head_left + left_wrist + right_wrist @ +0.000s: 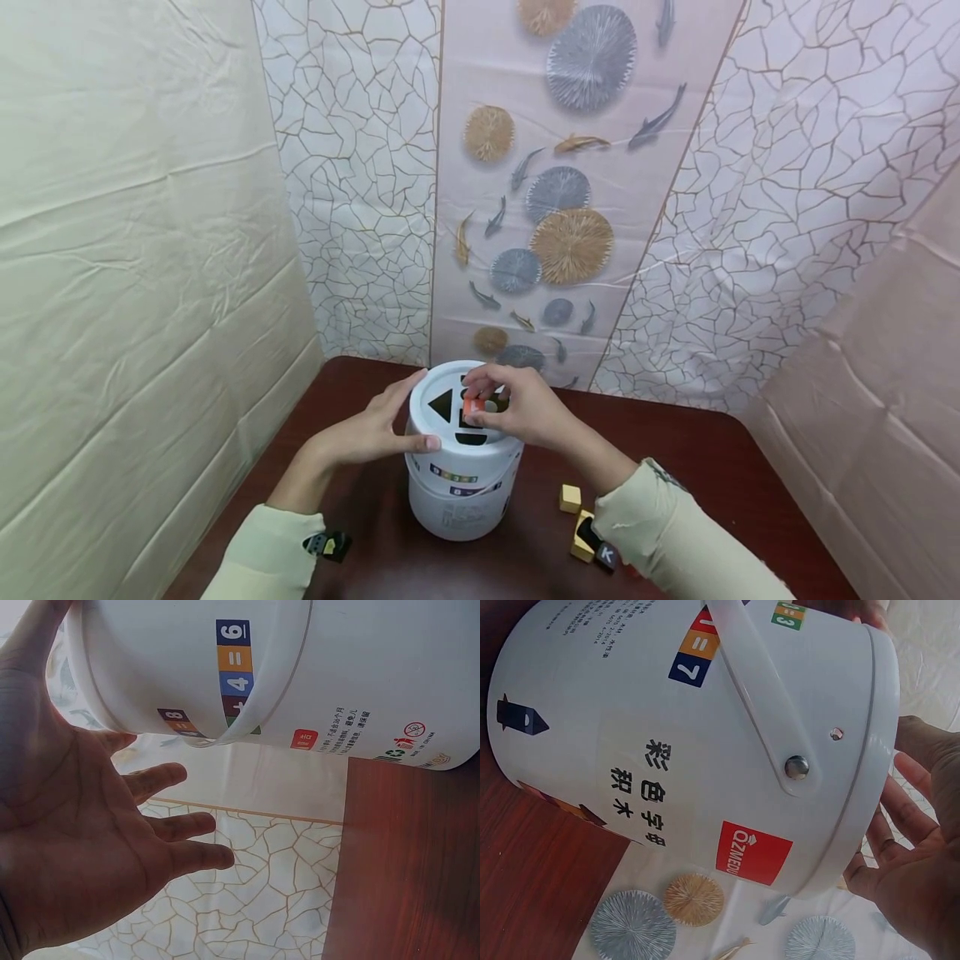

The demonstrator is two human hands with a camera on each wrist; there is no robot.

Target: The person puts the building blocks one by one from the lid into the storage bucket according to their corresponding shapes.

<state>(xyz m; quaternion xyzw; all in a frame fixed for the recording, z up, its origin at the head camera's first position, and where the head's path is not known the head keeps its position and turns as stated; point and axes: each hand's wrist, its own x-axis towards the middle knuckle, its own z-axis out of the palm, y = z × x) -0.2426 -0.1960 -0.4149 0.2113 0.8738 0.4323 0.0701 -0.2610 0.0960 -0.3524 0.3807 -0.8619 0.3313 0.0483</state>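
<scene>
A white bucket [459, 498] with a handle stands upright on the table, its lid [442, 379] cut with dark shaped holes, one a triangle. Over the lid, my right hand [525, 408] pinches an orange block [472, 407] between thumb and fingers, above the holes. My left hand [367, 433] rests at the lid's left rim, its fingers spread and the thumb lying on the near edge. In the left wrist view the left palm [90, 825] shows beside the bucket, fingers extended. The right wrist view shows the right hand [915, 862] at the lid end; the block is hidden there.
On the dark red table [675, 467], right of the bucket, lie a yellow block [570, 498], another yellow block [581, 547] and a dark block with a K [607, 556], partly beside the right sleeve. Patterned cloth [360, 208] hangs behind the table.
</scene>
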